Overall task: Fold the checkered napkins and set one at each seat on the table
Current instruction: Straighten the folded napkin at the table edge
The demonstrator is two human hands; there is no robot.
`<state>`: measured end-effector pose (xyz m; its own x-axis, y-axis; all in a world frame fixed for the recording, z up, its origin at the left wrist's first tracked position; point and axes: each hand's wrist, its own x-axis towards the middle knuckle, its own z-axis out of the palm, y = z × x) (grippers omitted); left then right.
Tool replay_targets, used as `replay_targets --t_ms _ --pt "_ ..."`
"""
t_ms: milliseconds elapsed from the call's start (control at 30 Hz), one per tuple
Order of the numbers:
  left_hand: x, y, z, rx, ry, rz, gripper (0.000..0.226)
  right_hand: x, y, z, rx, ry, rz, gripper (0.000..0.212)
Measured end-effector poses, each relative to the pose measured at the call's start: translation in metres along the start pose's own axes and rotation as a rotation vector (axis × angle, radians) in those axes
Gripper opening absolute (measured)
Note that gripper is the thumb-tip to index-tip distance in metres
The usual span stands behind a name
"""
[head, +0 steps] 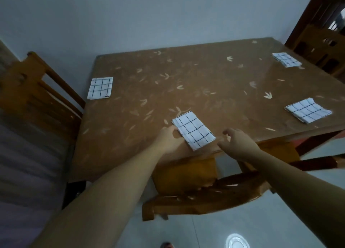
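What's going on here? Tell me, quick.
A person is laying folded checkered napkins on a brown table. The left hand touches the left edge of the nearest napkin, which lies flat by the near edge; whether it pinches it is unclear. The right hand hovers beside it, loosely curled, holding nothing. Three more lie folded: a left napkin, a right napkin and a far napkin.

The table (pixel 186 83) lies bare across its middle, open to a reach from above. Near its edges lie the near napkin (pixel 194 133), left napkin (pixel 100 87), right napkin (pixel 308 110) and far napkin (pixel 286 59). The left chair (pixel 37 91), near chair (pixel 186 175) and far chair (pixel 317 48) crowd its sides.
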<state>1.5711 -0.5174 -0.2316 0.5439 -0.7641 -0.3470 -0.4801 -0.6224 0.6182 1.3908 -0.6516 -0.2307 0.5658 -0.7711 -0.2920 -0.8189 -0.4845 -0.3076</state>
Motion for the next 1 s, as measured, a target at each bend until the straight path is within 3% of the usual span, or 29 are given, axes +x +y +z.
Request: replay_targets --t_ms 233,400,533,867,1000 --pt "0.028 0.014 0.017 -0.032 0.101 -0.141 0.051 0.077 0.019 0.005 0.051 -0.129 -0.085 0.051" --pt "0.053 0.011 0.029 -0.002 0.093 -0.217 0.053 0.109 0.026 0.024 0.107 -0.204 -0.011 0.022" --pt "0.089 0.003 0.033 0.003 0.095 -0.201 0.044 0.126 0.029 0.044 0.114 -0.266 0.052 0.025" --pt "0.166 -0.023 0.039 0.108 0.062 -0.159 0.047 0.158 0.022 0.059 0.245 -0.243 0.176 0.004" --pt "0.161 -0.033 0.034 0.121 0.11 -0.247 0.028 0.169 0.019 0.053 0.239 -0.187 0.086 0.014"
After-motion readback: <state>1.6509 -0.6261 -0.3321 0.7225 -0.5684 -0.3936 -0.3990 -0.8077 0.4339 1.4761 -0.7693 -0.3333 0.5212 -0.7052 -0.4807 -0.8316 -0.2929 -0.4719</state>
